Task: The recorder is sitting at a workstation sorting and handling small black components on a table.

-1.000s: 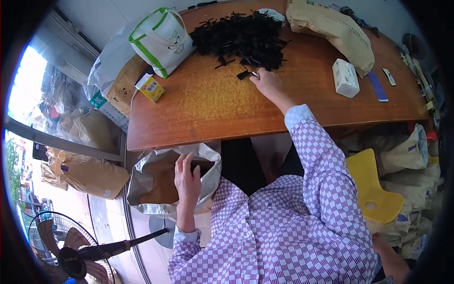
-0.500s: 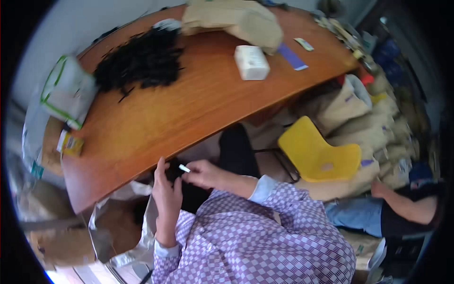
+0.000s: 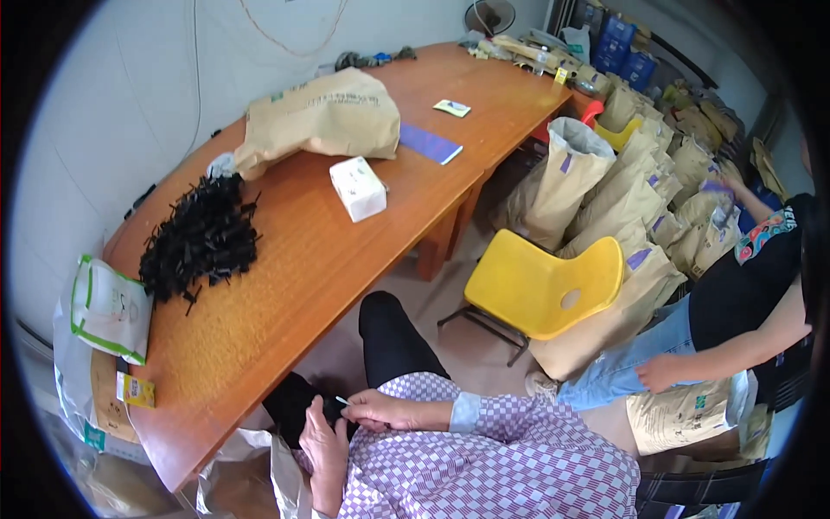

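Note:
My right hand (image 3: 372,409) is closed in a pinch on a small, thin white stick-like piece (image 3: 342,400), whose tip points toward my left hand. My left hand (image 3: 325,448) is held just beside it, fingers stretched upward and thumb apart; nothing shows clearly in it. Both hands are low over my lap, near the front edge of the wooden table (image 3: 285,298). A pile of small black strip-like pieces (image 3: 203,233) lies on the table's left part. Against the dark trousers, any dark piece between my hands cannot be made out.
On the table are a large brown paper bag (image 3: 320,117), a white tissue pack (image 3: 358,189), a purple strip (image 3: 430,144) and a white-green bag (image 3: 108,307). A yellow chair (image 3: 540,281) stands right, before several paper sacks (image 3: 571,173). A co-worker (image 3: 743,285) is at far right.
The view has swung up and right, showing more sacks and the co-worker. My hands stay close together, the white piece still in my right. The co-worker's one arm now reaches toward the sacks.

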The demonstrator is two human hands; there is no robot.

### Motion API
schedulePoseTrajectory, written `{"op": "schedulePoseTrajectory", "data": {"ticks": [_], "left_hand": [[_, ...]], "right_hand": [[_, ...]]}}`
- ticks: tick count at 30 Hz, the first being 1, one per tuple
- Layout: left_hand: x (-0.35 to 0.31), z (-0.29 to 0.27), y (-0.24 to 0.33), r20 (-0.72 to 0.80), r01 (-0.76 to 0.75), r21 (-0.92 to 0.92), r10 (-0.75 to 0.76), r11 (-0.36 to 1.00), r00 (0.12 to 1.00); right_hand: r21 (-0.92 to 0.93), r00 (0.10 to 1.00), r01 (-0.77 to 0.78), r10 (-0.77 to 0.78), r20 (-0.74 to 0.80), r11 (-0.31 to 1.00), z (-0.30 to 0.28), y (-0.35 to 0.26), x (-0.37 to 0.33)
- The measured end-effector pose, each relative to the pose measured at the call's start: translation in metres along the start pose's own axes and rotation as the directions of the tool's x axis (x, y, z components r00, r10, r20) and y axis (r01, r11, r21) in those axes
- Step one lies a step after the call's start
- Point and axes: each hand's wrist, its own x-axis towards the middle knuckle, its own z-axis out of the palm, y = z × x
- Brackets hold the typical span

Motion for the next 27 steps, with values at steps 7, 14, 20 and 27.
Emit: {"op": "schedulePoseTrajectory", "data": {"ticks": [7, 14, 20, 27], "left_hand": [[-0.003, 0.01, 0.006, 0.009, 0.074, -0.114, -0.073, 0.991, 0.997], [0.004, 0.015, 0.016, 0.036, -0.066, -0.138, 0.071, 0.988, 0.997], [0.006, 0.066, -0.024, 0.222, 0.35, -0.596, -0.27, 0.723, 0.937], [-0.002, 0.121, -0.104, 0.496, 0.559, -0.829, -0.456, 0.004, 0.739]], "right_hand": [[-0.194, 0.986, 0.146, -0.159, -0.051, 0.97, -0.004, 0.006, 0.001], [-0.186, 0.98, 0.177, -0.189, -0.053, 0.967, -0.017, 0.008, 0.0], [-0.049, 0.909, 0.273, -0.275, -0.312, 0.961, -0.049, -0.019, -0.043], [-0.423, -0.029, 0.729, -0.594, -0.804, 0.538, -0.16, -0.101, -0.201]]}}
